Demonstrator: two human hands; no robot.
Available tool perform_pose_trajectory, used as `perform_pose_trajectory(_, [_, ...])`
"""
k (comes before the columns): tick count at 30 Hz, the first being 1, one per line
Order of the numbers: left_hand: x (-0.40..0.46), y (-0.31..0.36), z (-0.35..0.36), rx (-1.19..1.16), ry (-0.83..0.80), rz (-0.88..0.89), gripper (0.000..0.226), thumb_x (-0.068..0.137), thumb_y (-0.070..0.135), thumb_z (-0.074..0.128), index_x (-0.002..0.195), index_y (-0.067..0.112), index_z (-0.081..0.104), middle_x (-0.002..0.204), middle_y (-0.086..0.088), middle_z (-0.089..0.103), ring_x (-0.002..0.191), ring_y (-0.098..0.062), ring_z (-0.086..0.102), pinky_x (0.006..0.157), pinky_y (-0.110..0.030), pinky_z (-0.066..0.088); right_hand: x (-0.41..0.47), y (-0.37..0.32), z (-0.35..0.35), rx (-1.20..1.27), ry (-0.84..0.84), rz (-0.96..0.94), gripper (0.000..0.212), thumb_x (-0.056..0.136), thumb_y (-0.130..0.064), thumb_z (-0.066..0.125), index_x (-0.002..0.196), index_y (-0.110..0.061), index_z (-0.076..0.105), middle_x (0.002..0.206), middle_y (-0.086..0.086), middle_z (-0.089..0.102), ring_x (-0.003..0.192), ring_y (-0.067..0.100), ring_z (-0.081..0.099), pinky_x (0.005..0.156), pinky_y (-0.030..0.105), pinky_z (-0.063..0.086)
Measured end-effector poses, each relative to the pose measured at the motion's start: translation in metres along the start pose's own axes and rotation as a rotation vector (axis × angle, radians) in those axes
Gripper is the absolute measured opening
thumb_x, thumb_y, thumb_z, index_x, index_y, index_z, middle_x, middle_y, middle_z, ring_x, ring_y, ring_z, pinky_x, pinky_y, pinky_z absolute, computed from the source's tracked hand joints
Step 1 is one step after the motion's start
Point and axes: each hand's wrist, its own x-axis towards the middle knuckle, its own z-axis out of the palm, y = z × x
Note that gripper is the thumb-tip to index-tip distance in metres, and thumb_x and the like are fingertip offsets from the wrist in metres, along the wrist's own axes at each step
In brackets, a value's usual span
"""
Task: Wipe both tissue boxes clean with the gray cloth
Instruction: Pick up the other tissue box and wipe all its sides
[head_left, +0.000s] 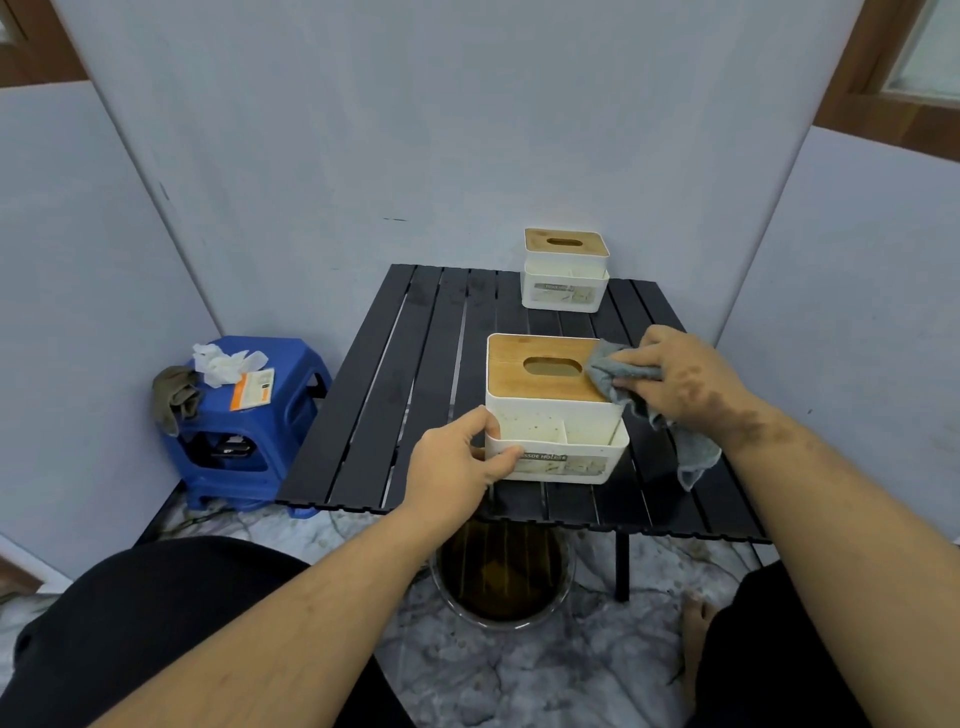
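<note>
Wooden lid (540, 369) may shift or lift if the right hand (685, 379), clutching the gray cloth (613, 371), rubs hard while the left hand (462, 457) pinches only the near tissue box (556, 441) corner.

One tissue box (556, 410) sits on the table (395, 395) before the other box (565, 270).

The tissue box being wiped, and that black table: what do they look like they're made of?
The near tissue box looks like matte white plastic, smooth with rounded edges; its lid looks like bamboo or light wood, showing grain. The table seems to be black-coated metal slats, faintly shiny, though painted wood is possible.
</note>
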Motion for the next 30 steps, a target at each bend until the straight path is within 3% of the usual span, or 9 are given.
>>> perform_pose_trajectory(3, [0.0,0.001,0.0,-0.007,-0.001,-0.002,0.03,0.087,0.033,0.08,0.077,0.026,0.052,0.084,0.011,0.076,0.071,-0.004,0.072,0.046,-0.025,0.044,0.005,-0.008,0.003,-0.135,0.038,-0.032,0.019,0.088,-0.039,0.07,0.1,-0.025,0.073,0.094,-0.005,0.054,0.081,0.019,0.059,0.064,0.026,0.046])
perform_pose_trajectory(7, [-0.001,0.0,-0.001,-0.012,-0.013,0.004,0.032,0.087,0.033,0.08,0.076,0.028,0.05,0.075,0.011,0.072,0.062,-0.002,0.066,0.046,-0.022,0.039,-0.008,-0.046,0.021,0.044,-0.072,-0.134,0.018,0.084,-0.025,0.076,0.1,-0.023,0.071,0.094,-0.005,0.055,0.059,0.017,0.062,0.039,0.024,0.049])
perform_pose_trajectory(12, [0.0,-0.002,0.0,-0.016,0.001,0.011,0.031,0.086,0.034,0.082,0.08,0.027,0.051,0.074,0.001,0.073,0.065,-0.012,0.07,0.049,-0.039,0.05,0.002,-0.103,0.048,-0.147,-0.091,-0.32,0.01,0.093,-0.016,0.063,0.098,-0.007,0.062,0.081,0.0,0.048,0.067,0.029,0.062,0.043,0.02,0.042])
perform_pose_trajectory(16, [0.001,-0.003,-0.001,-0.012,-0.003,0.004,0.029,0.086,0.035,0.081,0.081,0.028,0.053,0.089,0.005,0.076,0.075,-0.014,0.075,0.055,-0.05,0.057,0.027,-0.116,0.053,-0.19,-0.028,-0.23,0.025,0.089,-0.022,0.067,0.074,-0.026,0.047,0.092,0.003,0.059,0.079,0.023,0.061,0.07,0.031,0.051])
perform_pose_trajectory(18, [0.0,-0.002,-0.001,-0.004,-0.001,-0.008,0.029,0.086,0.035,0.081,0.082,0.028,0.053,0.092,0.007,0.076,0.076,-0.012,0.074,0.056,-0.05,0.058,0.039,-0.115,0.054,-0.216,0.0,-0.178,0.008,0.091,-0.028,0.066,0.089,-0.021,0.063,0.099,0.004,0.064,0.086,0.023,0.064,0.083,0.033,0.054])
perform_pose_trajectory(20, [-0.001,-0.001,0.001,-0.014,0.007,-0.022,0.029,0.087,0.034,0.08,0.082,0.028,0.053,0.088,0.006,0.076,0.075,-0.013,0.074,0.055,-0.051,0.058,0.046,-0.111,0.052,-0.208,0.002,-0.12,0.015,0.092,-0.031,0.065,0.098,-0.018,0.069,0.099,0.004,0.066,0.088,0.023,0.065,0.087,0.037,0.056])
perform_pose_trajectory(22, [-0.002,0.0,0.002,-0.04,0.011,-0.041,0.028,0.088,0.033,0.08,0.083,0.026,0.053,0.085,0.003,0.076,0.074,-0.019,0.074,0.053,-0.052,0.056,0.046,-0.105,0.044,-0.21,-0.002,-0.093,0.016,0.093,-0.034,0.064,0.096,-0.02,0.07,0.092,0.002,0.066,0.086,0.022,0.066,0.083,0.036,0.057])
perform_pose_trajectory(26, [-0.003,0.001,0.003,-0.069,0.011,-0.045,0.029,0.089,0.031,0.079,0.081,0.026,0.052,0.091,0.003,0.077,0.078,-0.018,0.075,0.05,-0.049,0.058,0.039,-0.071,0.018,-0.121,-0.06,-0.1,0.014,0.094,-0.029,0.064,0.089,-0.023,0.074,0.07,-0.013,0.062,0.06,0.005,0.055,0.054,0.017,0.045])
perform_pose_trajectory(30, [-0.002,0.0,0.003,-0.058,0.014,-0.035,0.029,0.09,0.031,0.078,0.08,0.028,0.051,0.098,0.004,0.077,0.081,-0.014,0.076,0.052,-0.045,0.06,0.031,-0.03,0.001,-0.155,-0.038,-0.053,0.009,0.093,-0.038,0.064,0.092,-0.034,0.072,0.081,-0.01,0.067,0.073,0.009,0.06,0.059,0.021,0.039])
